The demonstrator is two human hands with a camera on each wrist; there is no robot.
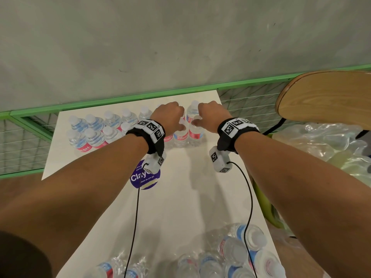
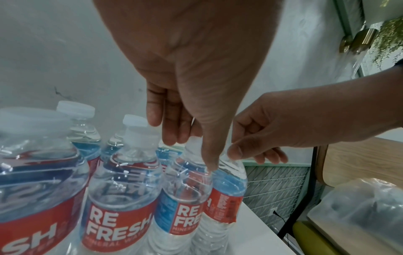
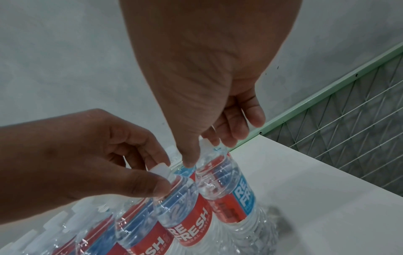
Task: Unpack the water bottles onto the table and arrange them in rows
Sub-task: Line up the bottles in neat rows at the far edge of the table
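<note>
Clear water bottles with red and blue REFRESH labels stand in two rows [image 1: 96,129] at the far end of the white table [image 1: 190,197]. My left hand [image 1: 178,123] [image 2: 191,150] pinches the white cap of a front-row bottle [image 2: 183,198] [image 3: 181,207], second from the right end. My right hand [image 1: 197,119] [image 3: 203,151] pinches the cap of the end bottle [image 3: 226,186] [image 2: 226,186] beside it. Both bottles stand upright on the table, touching each other. A wrapped pack of bottles [image 1: 230,255] lies at the near edge.
A purple round sticker [image 1: 144,175] marks the middle of the table. A wooden chair [image 1: 325,97] stands to the right with crumpled clear plastic wrap [image 1: 331,145] under it. A green wire fence [image 1: 140,95] runs behind the table against a grey wall.
</note>
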